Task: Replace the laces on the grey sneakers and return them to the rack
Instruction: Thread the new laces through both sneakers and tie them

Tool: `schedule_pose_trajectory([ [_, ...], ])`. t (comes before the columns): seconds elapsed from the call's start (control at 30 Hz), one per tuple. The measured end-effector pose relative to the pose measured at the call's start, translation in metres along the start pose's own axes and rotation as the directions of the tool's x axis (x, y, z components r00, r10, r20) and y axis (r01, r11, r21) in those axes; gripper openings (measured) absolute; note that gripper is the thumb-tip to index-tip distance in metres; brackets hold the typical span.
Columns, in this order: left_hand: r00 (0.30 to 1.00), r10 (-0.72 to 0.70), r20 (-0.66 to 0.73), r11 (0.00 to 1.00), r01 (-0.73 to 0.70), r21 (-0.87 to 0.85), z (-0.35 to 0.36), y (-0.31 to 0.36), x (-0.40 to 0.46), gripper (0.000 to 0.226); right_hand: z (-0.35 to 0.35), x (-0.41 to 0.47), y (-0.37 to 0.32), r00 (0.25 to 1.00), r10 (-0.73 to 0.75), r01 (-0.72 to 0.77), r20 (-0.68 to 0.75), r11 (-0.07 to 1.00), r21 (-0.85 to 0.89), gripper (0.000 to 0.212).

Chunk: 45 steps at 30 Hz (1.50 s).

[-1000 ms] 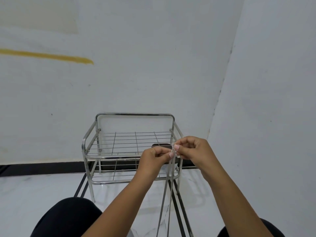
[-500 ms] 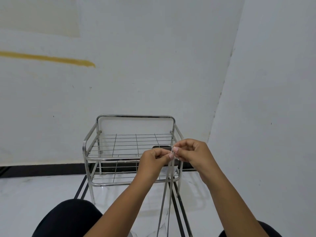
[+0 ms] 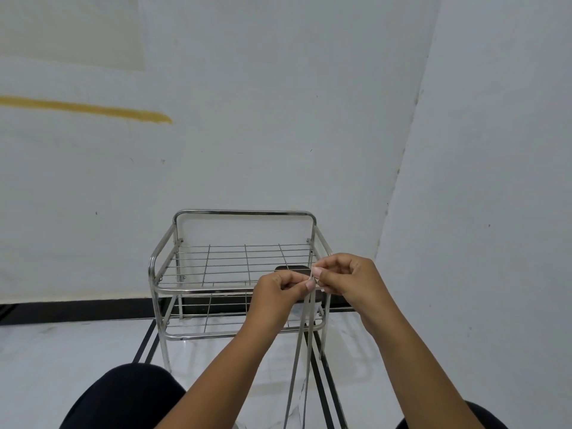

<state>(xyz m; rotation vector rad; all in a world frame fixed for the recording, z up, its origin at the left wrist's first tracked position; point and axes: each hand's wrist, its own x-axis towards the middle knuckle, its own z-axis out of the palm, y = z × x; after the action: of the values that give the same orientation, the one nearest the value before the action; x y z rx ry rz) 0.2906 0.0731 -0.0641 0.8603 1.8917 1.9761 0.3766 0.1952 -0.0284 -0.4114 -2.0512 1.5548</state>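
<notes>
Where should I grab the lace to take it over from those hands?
Pinch the lace on its two taut strands just below the left hand and right hand, coming from the side; the strands hang nearly straight down, bare there.

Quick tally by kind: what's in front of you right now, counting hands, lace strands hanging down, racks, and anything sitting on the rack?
Hands: 2, the left hand and the right hand, both pinching the lace
Lace strands hanging down: 2
Metal rack: 1
Dark object under the top shelf, too hidden to identify: 1
Grey sneakers in view: 0
Total: 6
</notes>
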Motion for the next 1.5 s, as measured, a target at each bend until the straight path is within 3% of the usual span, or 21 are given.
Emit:
schedule_pose_trajectory([
  [0.37, 1.0, 0.03, 0.005, 0.995, -0.03, 0.094, 0.0004, -0.0025, -0.0003, 0.003, -0.0006, 0.0004, 0.002, 0.999, 0.002, -0.002, 0.04, 1.0, -0.008, 0.005],
  [0.6, 0.998, 0.024, 0.061, 0.997, -0.028, 0.074, 0.0014, -0.0041, -0.0001, 0.005, -0.0001, -0.0001, 0.0015, 0.999, -0.028, 0.029, 0.042, 0.999, -0.02, 0.008],
  [1.23, 0.999, 0.013, 0.047, 0.997, -0.017, 0.076, 0.0015, -0.0051, 0.0016, 0.007, -0.0037, -0.0001, 0.0002, 0.999, -0.023, 0.024, 0.039, 0.999, -0.028, 0.007],
  [1.4, 0.999, 0.021, 0.037, 0.995, -0.024, 0.092, 0.0023, -0.0061, 0.0016, 0.009, -0.0083, 0.0029, 0.002, 1.0, 0.024, -0.024, -0.017, 1.0, -0.009, 0.008],
  [1.5, 0.999, 0.023, 0.032, 0.996, -0.026, 0.09, 0.0011, -0.0072, 0.0019, 0.009, -0.0089, 0.002, 0.0029, 0.998, 0.038, -0.036, 0.052, 0.999, -0.041, 0.005],
])
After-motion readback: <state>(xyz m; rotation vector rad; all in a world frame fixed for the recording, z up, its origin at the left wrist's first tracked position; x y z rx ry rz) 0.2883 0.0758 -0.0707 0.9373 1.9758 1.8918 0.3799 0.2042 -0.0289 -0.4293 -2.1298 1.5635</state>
